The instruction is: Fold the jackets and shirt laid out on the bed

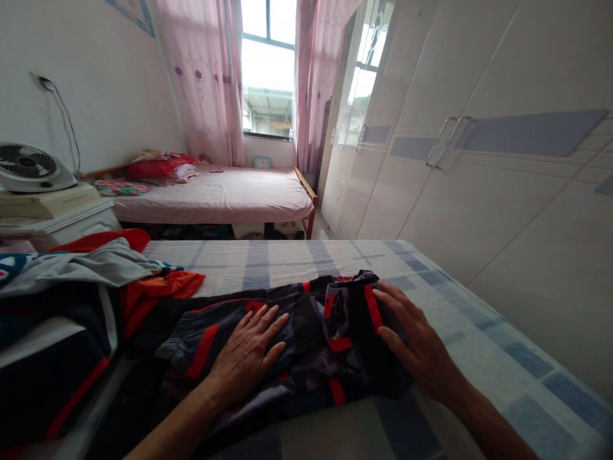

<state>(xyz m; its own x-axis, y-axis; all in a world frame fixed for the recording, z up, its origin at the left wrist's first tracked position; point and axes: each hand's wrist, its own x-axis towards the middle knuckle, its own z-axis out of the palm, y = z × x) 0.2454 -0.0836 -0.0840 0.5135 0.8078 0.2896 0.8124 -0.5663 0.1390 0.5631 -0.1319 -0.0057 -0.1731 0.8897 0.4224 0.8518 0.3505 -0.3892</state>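
Observation:
A dark black-and-grey garment with red stripes (309, 326) lies spread across the near bed, its right end folded over in loose layers. On its middle my left hand (249, 348) rests palm down, with the fingers stretched out and slightly apart. At the folded right end, my right hand (414, 335) touches the garment's edge, thumb and fingers apart. The underside of that hand is hidden. Whether the garment is trousers or a top I cannot tell.
More clothes (86, 268) are heaped at the left, grey, orange and navy. Checked bedding (479, 358) covers the near bed. Beyond stand a pink-covered bed (230, 191) and a fan (36, 166) on a cabinet. White wardrobes (431, 211) line the right side.

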